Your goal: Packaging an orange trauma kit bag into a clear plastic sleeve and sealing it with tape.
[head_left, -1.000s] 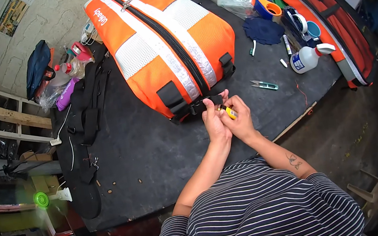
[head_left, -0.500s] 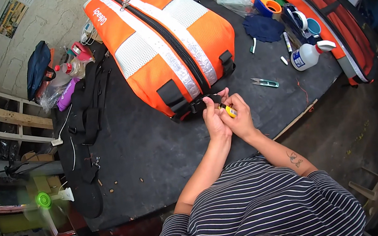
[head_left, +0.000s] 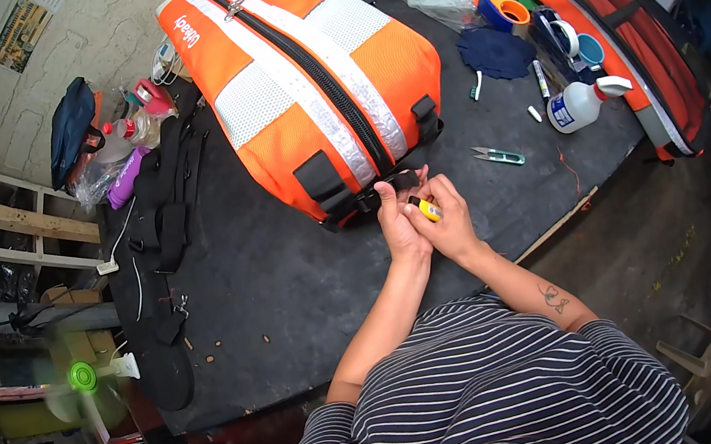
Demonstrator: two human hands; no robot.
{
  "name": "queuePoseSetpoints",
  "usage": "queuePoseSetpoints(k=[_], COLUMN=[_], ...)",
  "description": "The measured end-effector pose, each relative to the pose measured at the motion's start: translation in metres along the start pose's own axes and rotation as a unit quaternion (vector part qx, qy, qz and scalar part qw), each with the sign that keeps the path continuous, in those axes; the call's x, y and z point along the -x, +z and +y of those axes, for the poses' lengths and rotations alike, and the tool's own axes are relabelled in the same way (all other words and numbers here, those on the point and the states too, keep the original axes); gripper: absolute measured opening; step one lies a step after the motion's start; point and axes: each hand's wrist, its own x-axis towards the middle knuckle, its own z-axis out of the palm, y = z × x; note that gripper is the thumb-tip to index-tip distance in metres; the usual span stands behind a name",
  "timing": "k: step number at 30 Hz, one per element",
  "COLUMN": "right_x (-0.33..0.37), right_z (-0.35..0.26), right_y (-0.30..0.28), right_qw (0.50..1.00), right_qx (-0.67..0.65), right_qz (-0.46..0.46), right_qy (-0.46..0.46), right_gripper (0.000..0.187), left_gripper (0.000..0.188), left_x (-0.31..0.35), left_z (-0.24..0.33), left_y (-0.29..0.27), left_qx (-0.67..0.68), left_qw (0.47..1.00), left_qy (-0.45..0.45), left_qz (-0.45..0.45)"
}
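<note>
A bulky orange bag (head_left: 397, 63) with a black zipper and silver bands lies on the black worktable (head_left: 296, 313), its near end toward me. At that end, my left hand (head_left: 401, 231) is closed on a short black strap (head_left: 405, 181), thumb pointing up. My right hand (head_left: 453, 216) is wrapped round what looks like a yellow lighter (head_left: 429, 209) with a black top. The lighter's top sits just below the strap, and no flame shows. Both hands touch at the wrists. Some fingertips are hidden behind the strap.
To the right lie thread snips (head_left: 499, 156), a white spray bottle (head_left: 576, 106), a toothbrush (head_left: 476, 85), a navy cloth (head_left: 497, 52) and a tape dispenser (head_left: 504, 9). Another orange bag (head_left: 626, 31) stands beyond. Black straps (head_left: 170, 193) and bottles (head_left: 137, 127) are on the left, near a fan (head_left: 82, 377).
Both hands have shifted slightly left. The lighter has tilted and its black top shows more plainly, nearer the left palm. The bag has barely moved.
</note>
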Motion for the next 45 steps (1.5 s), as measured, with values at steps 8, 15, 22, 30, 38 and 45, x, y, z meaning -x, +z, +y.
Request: queuePoseSetpoints(k=[8, 15, 22, 30, 38, 45], right_x=[-0.001, -0.003, -0.004, -0.006, -0.004, -0.004], right_z=[0.005, 0.004, 0.003, -0.002, -0.005, 0.000], right_y=[0.002, 0.006, 0.005, 0.003, 0.001, 0.003], right_qw=[0.999, 0.997, 0.997, 0.998, 0.998, 0.997], right_qx=[-0.046, -0.068, -0.066, -0.052, -0.049, -0.060], right_qz=[0.025, 0.031, 0.035, 0.040, 0.037, 0.038], right_qy=[0.000, 0.021, 0.016, 0.009, 0.025, 0.024], right_gripper=[0.025, 0.023, 0.023, 0.025, 0.020, 0.025], left_gripper=[0.059, 0.057, 0.057, 0.057, 0.055, 0.056], left_x=[-0.004, -0.007, -0.005, -0.003, -0.001, -0.001], left_z=[-0.003, -0.004, -0.002, 0.001, 0.001, 0.003], left_y=[0.000, -0.003, 0.002, 0.005, 0.003, 0.003], left_qx=[0.016, 0.025, 0.027, 0.030, 0.034, 0.012], left_qw=[1.000, 1.000, 1.000, 0.999, 0.999, 1.000], left_qy=[0.005, 0.006, 0.008, 0.008, 0.003, 0.012], left_qz=[-0.001, 0.005, 0.014, 0.015, -0.003, -0.009])
